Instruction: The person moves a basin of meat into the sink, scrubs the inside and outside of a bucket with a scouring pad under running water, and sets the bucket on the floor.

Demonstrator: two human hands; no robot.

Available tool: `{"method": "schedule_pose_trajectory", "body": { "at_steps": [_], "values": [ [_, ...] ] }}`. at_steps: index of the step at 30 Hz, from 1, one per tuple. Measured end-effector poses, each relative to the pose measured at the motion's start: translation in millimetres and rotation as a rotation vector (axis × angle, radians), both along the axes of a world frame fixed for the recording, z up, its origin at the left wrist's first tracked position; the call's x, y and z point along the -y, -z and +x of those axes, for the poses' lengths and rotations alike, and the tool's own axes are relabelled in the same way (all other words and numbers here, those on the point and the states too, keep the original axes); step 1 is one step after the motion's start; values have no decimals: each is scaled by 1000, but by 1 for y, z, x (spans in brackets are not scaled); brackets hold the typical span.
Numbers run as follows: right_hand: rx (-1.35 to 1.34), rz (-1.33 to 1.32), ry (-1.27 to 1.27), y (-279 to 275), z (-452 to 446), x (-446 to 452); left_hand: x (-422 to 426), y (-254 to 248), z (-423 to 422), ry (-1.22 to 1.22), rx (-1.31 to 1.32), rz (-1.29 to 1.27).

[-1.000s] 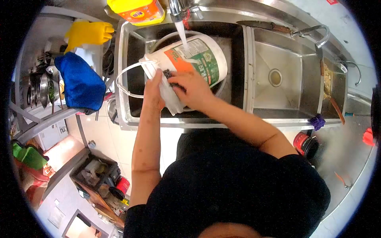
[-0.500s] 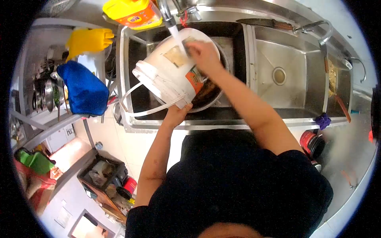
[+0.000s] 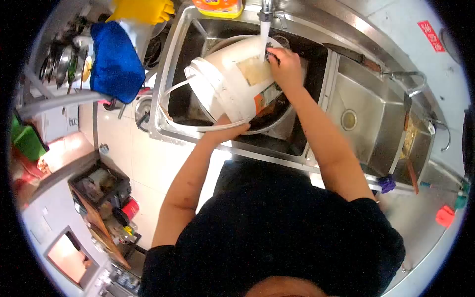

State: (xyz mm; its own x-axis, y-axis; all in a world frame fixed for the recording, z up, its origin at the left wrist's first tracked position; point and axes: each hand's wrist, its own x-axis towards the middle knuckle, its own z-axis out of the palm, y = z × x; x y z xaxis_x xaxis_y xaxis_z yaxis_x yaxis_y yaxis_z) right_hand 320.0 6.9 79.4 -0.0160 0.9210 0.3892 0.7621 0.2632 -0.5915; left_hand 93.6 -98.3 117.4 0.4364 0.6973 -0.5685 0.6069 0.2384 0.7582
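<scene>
A white plastic bucket [image 3: 225, 74] lies tilted on its side in the left sink basin [image 3: 312, 94], its mouth toward the lower left and its handle hanging toward the front edge. It rests over a large round metal pan [image 3: 284, 111], mostly hidden. My left hand [image 3: 227, 131] is closed on the bucket's rim near the front. On the bucket's upper side, my right hand [image 3: 287, 64] is closed around a small dark pad, largely covered by the fingers. Water from the faucet [image 3: 266, 15] runs onto the bucket beside that hand, over a worn label patch.
A second sink basin [image 3: 363, 119] is to the right, with a knife [image 3: 354, 57] along its back edge. A yellow-and-orange container [image 3: 217, 6] stands behind the left basin. Blue cloth [image 3: 116, 62] and a yellow glove [image 3: 143, 10] hang at the left. A purple scrubber [image 3: 387, 183] sits on the front edge.
The view has shifted, so the sink looks turned. The bucket lies more on its side. My right hand has moved to its base end; my left hand stays at the rim.
</scene>
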Motion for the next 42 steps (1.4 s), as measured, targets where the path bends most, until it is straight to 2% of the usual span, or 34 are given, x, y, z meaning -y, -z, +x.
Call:
{"method": "schedule_pose_trajectory", "body": {
  "at_steps": [2, 5, 7, 9, 10, 11, 12, 13, 14, 15, 16, 17, 18, 19, 21, 23, 24, 25, 27, 29, 30, 31, 33, 34, 35, 36, 38, 39, 40, 41, 42],
  "values": [
    [-15, -17, 22, -2, -2, 9, 10, -1, -11, -85, 38, -58],
    [11, -45, 37, 1, -7, 4, 45, -25, -44, 184, -283, 133],
    [11, -74, 92, -8, -13, 5, 55, -80, -58, 293, -202, -48],
    [5, -28, 87, 1, -12, 7, 57, -100, -69, -225, 103, -173],
    [4, -1, 81, 6, -11, 9, 58, -100, -70, -579, 531, 13],
    [3, 29, 79, 10, -10, 9, 44, -96, -63, -901, 563, 159],
    [-9, -7, 76, 7, -10, 10, 22, -93, -56, -1041, 613, 237],
    [-18, -39, 74, 2, -9, 12, 0, -79, -50, -1104, 696, 210],
    [-26, -67, 77, -3, -7, 12, -20, -60, -43, -1135, 766, 138],
    [-185, -113, 26, 0, -8, 14, -44, -56, -26, -1292, 804, -54],
    [-343, -160, -24, 2, -15, 18, -64, -36, -24, -1231, 945, -244],
    [-333, -184, -147, -21, -31, 38, -75, -22, -9, -1317, 923, -211],
    [-292, -150, -243, -23, -50, 55, -73, -26, 10, -1306, 824, -246],
    [55, 184, -161, -53, -65, 75, -69, -32, 24, -1291, 728, -276],
    [-150, 74, -126, -41, -56, 73, -55, -24, 25, -1132, 824, -259],
    [-239, -200, -133, -29, -30, 37, -39, -16, 24, -1062, 826, -249],
    [-237, -201, -17, -21, -18, 21, -31, -14, 24, -1069, 796, -238],
    [-56, -1, 92, -12, -1, 7, -29, -15, 25, -1072, 777, -209],
    [12, -22, 217, 3, 14, 2, -13, -14, 32, -1054, 675, -207],
    [-296, -246, 61, -26, -20, 38, -3, 3, 35, -884, 650, -14],
    [-307, -85, -60, -31, -38, 55, -7, 6, 35, -797, 647, 46],
    [-190, 147, -122, -78, -55, 70, -4, 9, 33, -719, 636, 94],
    [-232, 148, -138, -44, -44, 45, -16, -7, 20, -613, 507, 8],
    [-479, -239, -92, -34, -29, 20, -20, -6, 19, -536, 454, 41],
    [-457, -216, 97, -8, -13, -2, -26, -5, 20, -461, 405, 78],
    [-158, -103, 226, 11, 6, -13, -30, -7, 27, -470, 412, 173],
    [-359, -180, 213, -2, -1, 2, -45, -18, 51, -478, 440, 363],
    [-451, -218, 202, -13, -6, 16, -52, -29, 61, -572, 447, 275],
    [-656, -283, 204, -26, -21, 36, -59, -44, 70, -661, 452, 181],
    [-693, -264, 194, -52, -37, 61, -66, -51, 76, -746, 452, 90],
    [-586, -101, 110, -58, -50, 81, -74, -31, 76, -778, 511, 2]
  ]
}}
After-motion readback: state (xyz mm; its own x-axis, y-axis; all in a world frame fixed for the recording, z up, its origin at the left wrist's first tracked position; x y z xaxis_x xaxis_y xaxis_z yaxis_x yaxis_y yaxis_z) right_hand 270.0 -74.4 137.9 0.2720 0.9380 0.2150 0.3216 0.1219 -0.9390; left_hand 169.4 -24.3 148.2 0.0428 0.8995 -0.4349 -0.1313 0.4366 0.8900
